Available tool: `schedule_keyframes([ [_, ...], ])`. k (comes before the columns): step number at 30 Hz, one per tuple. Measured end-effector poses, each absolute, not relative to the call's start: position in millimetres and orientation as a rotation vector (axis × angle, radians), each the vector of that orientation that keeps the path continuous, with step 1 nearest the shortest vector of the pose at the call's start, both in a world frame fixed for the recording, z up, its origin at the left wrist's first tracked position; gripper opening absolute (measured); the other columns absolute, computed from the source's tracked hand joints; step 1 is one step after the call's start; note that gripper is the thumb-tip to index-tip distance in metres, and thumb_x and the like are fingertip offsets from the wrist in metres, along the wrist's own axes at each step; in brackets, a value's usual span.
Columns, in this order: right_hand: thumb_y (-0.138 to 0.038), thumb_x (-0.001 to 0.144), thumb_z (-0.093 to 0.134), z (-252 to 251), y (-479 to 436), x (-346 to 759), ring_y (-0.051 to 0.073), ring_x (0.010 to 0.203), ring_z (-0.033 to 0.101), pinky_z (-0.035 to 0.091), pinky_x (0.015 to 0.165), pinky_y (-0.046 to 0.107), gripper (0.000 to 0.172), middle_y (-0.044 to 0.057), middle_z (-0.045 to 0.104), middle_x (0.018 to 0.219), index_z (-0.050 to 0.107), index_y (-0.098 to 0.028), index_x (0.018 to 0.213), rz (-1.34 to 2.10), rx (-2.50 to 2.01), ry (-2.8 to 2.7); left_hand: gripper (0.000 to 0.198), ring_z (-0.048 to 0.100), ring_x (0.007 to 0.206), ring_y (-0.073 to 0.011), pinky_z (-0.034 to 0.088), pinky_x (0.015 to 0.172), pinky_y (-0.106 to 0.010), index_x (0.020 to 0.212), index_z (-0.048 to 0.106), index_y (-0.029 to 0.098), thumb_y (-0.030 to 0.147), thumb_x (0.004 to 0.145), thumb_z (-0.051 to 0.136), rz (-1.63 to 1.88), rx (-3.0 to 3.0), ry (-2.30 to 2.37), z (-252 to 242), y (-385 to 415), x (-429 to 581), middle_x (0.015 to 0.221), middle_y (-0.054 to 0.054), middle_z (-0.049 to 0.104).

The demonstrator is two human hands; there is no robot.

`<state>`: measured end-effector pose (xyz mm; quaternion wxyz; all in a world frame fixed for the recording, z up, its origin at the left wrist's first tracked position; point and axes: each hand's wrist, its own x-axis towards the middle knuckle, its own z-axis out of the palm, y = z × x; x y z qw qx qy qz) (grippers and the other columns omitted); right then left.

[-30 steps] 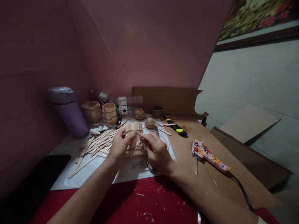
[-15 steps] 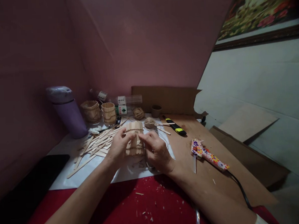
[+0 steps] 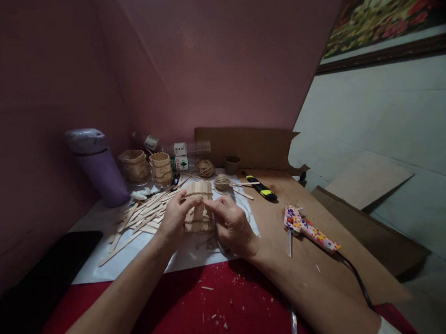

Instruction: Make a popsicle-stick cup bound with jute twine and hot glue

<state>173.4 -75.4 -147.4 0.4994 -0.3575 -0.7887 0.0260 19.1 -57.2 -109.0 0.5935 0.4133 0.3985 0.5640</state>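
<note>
From the head view, my left hand (image 3: 173, 218) has hold of a pale, barrel-shaped container of flat wooden sticks set side by side (image 3: 198, 220), with its thumb over the face and its fingers round the left edge. My right hand (image 3: 236, 227) is curled at the other side, thumb and forefinger drawn together at the middle of that face; I cannot tell whether they grip the wood or something thin on it. Twine-like bands cross the sticks near both ends. I have this container in front of me, above a white sheet (image 3: 89, 254), with its mouth turned from sight (so its inside is hidden from me).

Behind it, to the left, two pale wooden cups with scalloped rims stand upright: a wider one (image 3: 134, 167) and a narrower one (image 3: 161, 171). Their mouths show, but their insides are too dim to read. Beside the wider cup leans a purple bottle with a paler lid (image 3: 102, 176), its contents hidden. Clear plastic bottles (image 3: 196, 148) lie on their sides at the back, and a small, round, brown pot (image 3: 232, 165) stands near the cardboard (image 3: 261, 147); I cannot make out what it holds. Two balls of tan twine (image 3: 205, 169) sit between cups and pot, and loose, flat wooden sticks (image 3: 146, 214) spread left of my grip.
</note>
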Motion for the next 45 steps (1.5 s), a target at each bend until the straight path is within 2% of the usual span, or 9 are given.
schedule_keyframes([
  [5,-0.009,0.094,0.046,-149,-74,173,0.017,0.081,0.060,0.056,0.074,0.030,0.038,0.005,0.059,0.090,0.064,-0.021,0.125,0.011,-0.851,-1.884,0.034,0.061,0.070,-0.0160,0.049,0.060,-0.025,0.092,0.063,0.017,0.027,0.062,0.074,1.309,0.954,0.889,-112,-55,19,0.079,0.001,0.067],
  [19,-0.014,0.096,0.045,-147,-75,174,0.016,0.078,0.060,0.056,0.071,0.029,0.036,0.005,0.058,0.090,0.065,-0.020,0.126,-0.015,-0.850,-1.906,0.040,0.060,0.066,-0.0157,0.052,0.055,-0.027,0.094,0.060,0.018,0.026,0.060,0.080,1.295,0.933,0.890,-109,-58,20,0.078,0.001,0.067],
  [27,-0.011,0.095,0.048,-147,-74,174,0.016,0.081,0.062,0.057,0.074,0.030,0.036,0.006,0.060,0.093,0.064,-0.020,0.126,0.002,-0.869,-1.882,0.028,0.062,0.070,-0.0155,0.051,0.062,-0.025,0.091,0.062,0.018,0.019,0.064,0.069,1.310,1.008,0.820,-114,-54,20,0.079,0.001,0.069],
  [35,-0.010,0.093,0.047,-147,-75,174,0.016,0.084,0.062,0.058,0.076,0.030,0.040,0.006,0.061,0.093,0.062,-0.020,0.128,0.016,-0.847,-1.854,0.040,0.065,0.075,-0.0188,0.052,0.064,-0.028,0.101,0.065,0.017,0.019,0.061,0.068,1.271,1.009,0.800,-108,-59,19,0.085,-0.002,0.071],
  [45,-0.005,0.089,0.048,-147,-75,175,0.017,0.084,0.062,0.058,0.077,0.033,0.044,0.005,0.061,0.093,0.063,-0.022,0.127,0.030,-0.831,-1.826,0.040,0.063,0.068,-0.0182,0.053,0.060,-0.029,0.096,0.063,0.017,0.020,0.057,0.072,1.211,0.934,0.833,-100,-63,22,0.082,-0.002,0.069],
])
